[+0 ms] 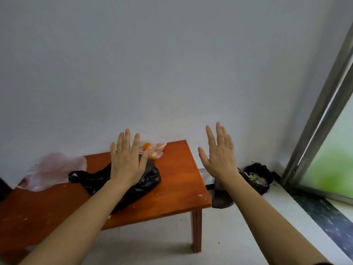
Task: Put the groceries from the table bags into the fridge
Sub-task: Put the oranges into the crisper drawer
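Left hand [127, 165]: raised flat, back toward the camera, fingers straight and slightly spread, holding nothing; bare forearm runs down to the lower left edge. Right hand [219, 155]: likewise raised flat and empty, fingers extended and close together, thumb out to the side, forearm running to the lower right corner. The two hands are well apart, level with each other, palms facing the plain pale grey wall [172, 64]. Directly behind and below the left hand: a crumpled black plastic bag [145, 180], lying on the low reddish-brown wooden table [181, 178], one handle loop stretched out to the left; whether the hand touches it cannot be told. Just beyond the left fingertips, at the table's far edge against the wall: a clear thin plastic bag holding small orange round fruits [152, 150], partly hidden by the fingers. Further left of the left hand: a translucent pinkish-white plastic bag [55, 169], blurred, lying across the table's far left part. Below the right hand, past the table's right edge: a dark sandal-like item on the pale floor [221, 197], partly covered by the wrist. Right of the right hand, in the corner: a black-lined waste bin with scraps inside [257, 176]. Far right: a metal-framed window with frosted glass showing green [324, 150], above a dark speckled sill.
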Demonstrator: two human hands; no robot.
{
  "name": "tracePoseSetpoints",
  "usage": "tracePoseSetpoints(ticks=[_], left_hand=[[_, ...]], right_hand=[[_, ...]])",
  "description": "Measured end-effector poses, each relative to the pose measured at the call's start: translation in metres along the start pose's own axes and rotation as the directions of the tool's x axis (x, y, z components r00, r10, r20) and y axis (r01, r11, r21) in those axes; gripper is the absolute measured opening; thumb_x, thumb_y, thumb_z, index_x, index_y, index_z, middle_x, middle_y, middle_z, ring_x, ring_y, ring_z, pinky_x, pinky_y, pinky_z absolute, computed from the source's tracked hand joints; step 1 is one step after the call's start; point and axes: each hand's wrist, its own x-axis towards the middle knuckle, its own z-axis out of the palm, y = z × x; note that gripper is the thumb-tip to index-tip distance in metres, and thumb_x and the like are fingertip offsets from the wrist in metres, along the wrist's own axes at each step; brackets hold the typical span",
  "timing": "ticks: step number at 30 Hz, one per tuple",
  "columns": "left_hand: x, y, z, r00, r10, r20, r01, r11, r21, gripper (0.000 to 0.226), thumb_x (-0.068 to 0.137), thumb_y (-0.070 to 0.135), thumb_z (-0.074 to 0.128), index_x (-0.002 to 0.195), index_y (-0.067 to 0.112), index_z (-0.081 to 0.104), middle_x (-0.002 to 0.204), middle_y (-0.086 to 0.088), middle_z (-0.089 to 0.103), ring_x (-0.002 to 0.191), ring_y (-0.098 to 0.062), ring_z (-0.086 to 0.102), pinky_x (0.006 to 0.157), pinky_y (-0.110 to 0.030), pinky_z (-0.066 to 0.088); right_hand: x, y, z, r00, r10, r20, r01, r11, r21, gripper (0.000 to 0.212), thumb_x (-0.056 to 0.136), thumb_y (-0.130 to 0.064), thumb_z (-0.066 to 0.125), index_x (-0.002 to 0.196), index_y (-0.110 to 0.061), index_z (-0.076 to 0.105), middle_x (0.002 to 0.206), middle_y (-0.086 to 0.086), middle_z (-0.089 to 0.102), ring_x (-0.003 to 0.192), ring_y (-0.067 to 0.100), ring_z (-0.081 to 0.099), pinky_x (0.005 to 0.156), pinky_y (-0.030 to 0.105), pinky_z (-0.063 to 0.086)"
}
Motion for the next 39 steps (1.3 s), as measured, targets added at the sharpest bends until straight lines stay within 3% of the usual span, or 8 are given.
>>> tracePoseSetpoints(ticks=[11, 17, 25, 29, 32, 35, 39], left_hand=[[0.136, -0.119, 0.124, 0.987, -0.044, 0.154, 0.044, 0.999, -0.002, 0.081, 0.092, 0.061, 0.002, 0.156, 0.016, 0.023, 0.165, -0.014, 0.011, 0.152, -0.030, 0.009, 0.120, -0.052, 0.014], [0.218, -0.195, 0.212, 0.961, 0.001, 0.278, 0.016, 0.998, -0.059, 0.070, 0.098, 0.053, 0.018, 0.153, 0.013, 0.033, 0.162, -0.017, 0.022, 0.150, -0.034, 0.019, 0.117, -0.055, 0.022], [0.297, -0.250, 0.311, 0.864, 0.205, 0.460, -0.095, 0.964, -0.250, 0.056, 0.105, 0.040, 0.035, 0.153, 0.013, 0.032, 0.162, -0.012, 0.024, 0.150, -0.029, 0.019, 0.119, -0.044, 0.023], [0.309, -0.253, 0.362, 0.783, 0.279, 0.556, -0.077, 0.930, -0.359, 0.047, 0.102, 0.028, 0.044, 0.145, 0.012, 0.042, 0.150, -0.010, 0.041, 0.138, -0.028, 0.038, 0.112, -0.041, 0.036], [0.309, -0.256, 0.399, 0.727, 0.265, 0.633, -0.009, 0.926, -0.378, 0.035, 0.101, 0.022, 0.043, 0.133, 0.012, 0.053, 0.137, -0.008, 0.052, 0.126, -0.027, 0.050, 0.099, -0.042, 0.047], [0.309, -0.258, 0.430, 0.672, 0.222, 0.707, 0.103, 0.917, -0.385, 0.039, 0.101, 0.017, 0.044, 0.139, 0.013, 0.052, 0.141, -0.010, 0.052, 0.129, -0.031, 0.049, 0.102, -0.039, 0.044], [0.307, -0.261, 0.456, 0.604, 0.146, 0.784, 0.187, 0.930, -0.317, 0.038, 0.103, 0.021, 0.039, 0.140, 0.020, 0.051, 0.133, -0.011, 0.060, 0.110, -0.031, 0.063, 0.089, -0.037, 0.049]], right_hand=[[0.157, -0.060, 0.149, 0.979, -0.104, 0.177, 0.095, 0.994, 0.057, 0.069, 0.101, -0.046, 0.043, 0.159, -0.019, 0.017, 0.165, 0.014, 0.015, 0.151, 0.032, 0.019, 0.118, 0.046, 0.027], [0.231, -0.099, 0.244, 0.955, -0.055, 0.290, 0.049, 0.998, 0.030, 0.063, 0.100, -0.041, 0.048, 0.155, -0.015, 0.031, 0.161, 0.016, 0.028, 0.147, 0.033, 0.028, 0.115, 0.049, 0.035], [0.294, -0.133, 0.347, 0.847, -0.047, 0.529, 0.042, 0.999, 0.022, 0.058, 0.099, -0.029, 0.050, 0.153, -0.018, 0.033, 0.153, 0.007, 0.041, 0.139, 0.027, 0.040, 0.107, 0.040, 0.041], [0.316, -0.140, 0.399, 0.774, -0.106, 0.624, 0.089, 0.994, 0.058, 0.049, 0.098, -0.017, 0.048, 0.146, -0.014, 0.042, 0.148, 0.008, 0.045, 0.137, 0.027, 0.041, 0.107, 0.040, 0.041], [0.333, -0.143, 0.448, 0.711, -0.180, 0.680, 0.135, 0.984, 0.119, 0.051, 0.095, -0.009, 0.047, 0.146, -0.015, 0.044, 0.147, 0.008, 0.048, 0.135, 0.028, 0.045, 0.104, 0.043, 0.043], [0.345, -0.147, 0.496, 0.646, -0.208, 0.735, 0.144, 0.978, 0.151, 0.053, 0.094, -0.005, 0.048, 0.146, -0.013, 0.044, 0.148, 0.012, 0.047, 0.135, 0.031, 0.046, 0.101, 0.043, 0.045], [0.357, -0.153, 0.543, 0.590, -0.212, 0.779, 0.130, 0.977, 0.168, 0.037, 0.095, -0.008, 0.047, 0.132, -0.010, 0.052, 0.135, 0.016, 0.052, 0.119, 0.037, 0.056, 0.082, 0.040, 0.046]])
